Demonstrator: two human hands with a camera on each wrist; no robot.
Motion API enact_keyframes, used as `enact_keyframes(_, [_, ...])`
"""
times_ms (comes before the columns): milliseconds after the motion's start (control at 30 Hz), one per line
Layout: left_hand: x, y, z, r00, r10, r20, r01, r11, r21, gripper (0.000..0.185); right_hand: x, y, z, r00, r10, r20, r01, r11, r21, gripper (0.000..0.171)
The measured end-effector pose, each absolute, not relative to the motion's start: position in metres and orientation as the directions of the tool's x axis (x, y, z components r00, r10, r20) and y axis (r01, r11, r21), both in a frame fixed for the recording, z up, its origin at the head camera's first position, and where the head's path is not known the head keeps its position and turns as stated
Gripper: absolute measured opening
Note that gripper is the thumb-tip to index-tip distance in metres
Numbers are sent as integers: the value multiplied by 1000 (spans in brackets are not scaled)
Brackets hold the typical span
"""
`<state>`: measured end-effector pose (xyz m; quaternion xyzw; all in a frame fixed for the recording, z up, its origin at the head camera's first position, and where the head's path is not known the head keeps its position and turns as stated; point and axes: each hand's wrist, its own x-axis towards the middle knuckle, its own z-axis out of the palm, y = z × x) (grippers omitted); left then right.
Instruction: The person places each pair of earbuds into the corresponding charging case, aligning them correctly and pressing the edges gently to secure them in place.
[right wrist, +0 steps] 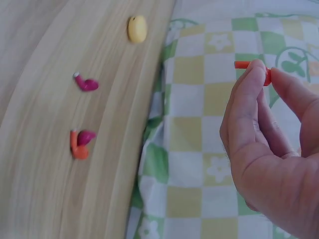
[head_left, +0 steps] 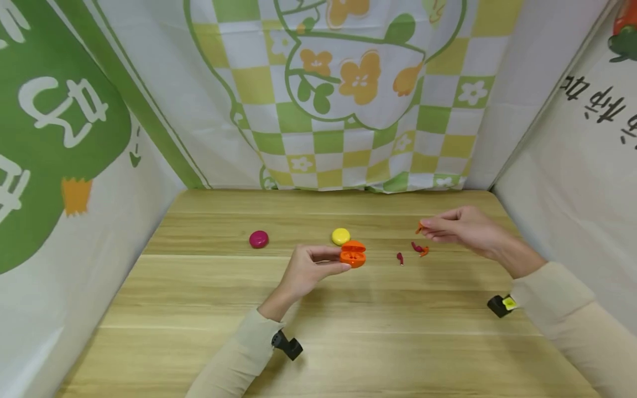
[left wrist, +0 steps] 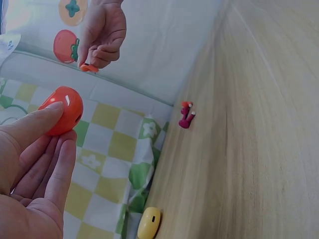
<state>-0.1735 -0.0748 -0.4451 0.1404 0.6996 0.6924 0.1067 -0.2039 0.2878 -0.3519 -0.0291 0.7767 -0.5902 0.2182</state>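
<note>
Head view: the left hand (head_left: pixel 309 271) grips an open orange case (head_left: pixel 353 254) between thumb and fingertips, holding it just above the wooden table (head_left: pixel 348 331), near its middle. The right hand (head_left: pixel 460 228) is raised well apart to the right, pinching a small orange earbud (head_left: pixel 419 227) at its fingertips. On the table between the two hands lie a magenta earbud (head_left: pixel 400 257) alone and, just beside it to the right, a second magenta earbud (head_left: pixel 416 247) touching another orange earbud (head_left: pixel 424 251). A closed yellow case (head_left: pixel 340 236) sits just behind the orange case; a closed magenta case (head_left: pixel 259 239) lies farther left. Printed cloth walls (head_left: pixel 348 94) enclose the table on three sides.

Left wrist view: the left hand (left wrist: pixel 35 174) has its thumb laid over the orange case (left wrist: pixel 62 110), fingers beneath it. The right hand (left wrist: pixel 102 35) appears beyond, the orange earbud (left wrist: pixel 89 67) pinched in its fingertips. One magenta earbud (left wrist: pixel 186 118) and the yellow case (left wrist: pixel 149 223) lie on the table.

Right wrist view: the right hand (right wrist: pixel 274 149) clamps the orange earbud (right wrist: pixel 249 65) between thumb and forefinger, its stem projecting left. On the table lie the yellow case (right wrist: pixel 137 28), the lone magenta earbud (right wrist: pixel 86 83), and the touching pair, orange (right wrist: pixel 76 147) and magenta (right wrist: pixel 85 137).
</note>
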Motion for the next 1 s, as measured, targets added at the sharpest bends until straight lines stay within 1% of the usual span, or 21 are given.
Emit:
enact_keyframes(67, [-173, -74, -445, -939, 340, 44, 45, -4, 999, 34, -202, 282, -347, -894, -324, -311, 221, 285, -933, 37])
enact_keyframes(167, [-172, -73, -443, -940, 338, 48, 46, -13, 999, 36, -199, 274, -342, -880, -341, -330, 241, 279, -930, 35])
enact_keyframes(433, [-170, -65, -441, -951, 306, 49, 38, -42, 998, 36, -192, 251, -332, -856, -377, -354, 253, 292, -922, 43])
enact_keyframes(567, [-170, -62, -441, -954, 287, 82, 68, -58, 996, 35, -189, 237, -328, -849, -393, -352, 239, 309, -920, 48])
enact_keyframes(733, [-170, -60, -442, -958, 261, 122, 109, -62, 992, 32, -189, 221, -332, -842, -421, -338, 215, 313, -925, 46])
enact_keyframes(1000, [-169, -58, -444, -959, 243, 148, 135, -71, 988, 31, -188, 202, -345, -837, -429, -339, 241, 266, -933, 41])
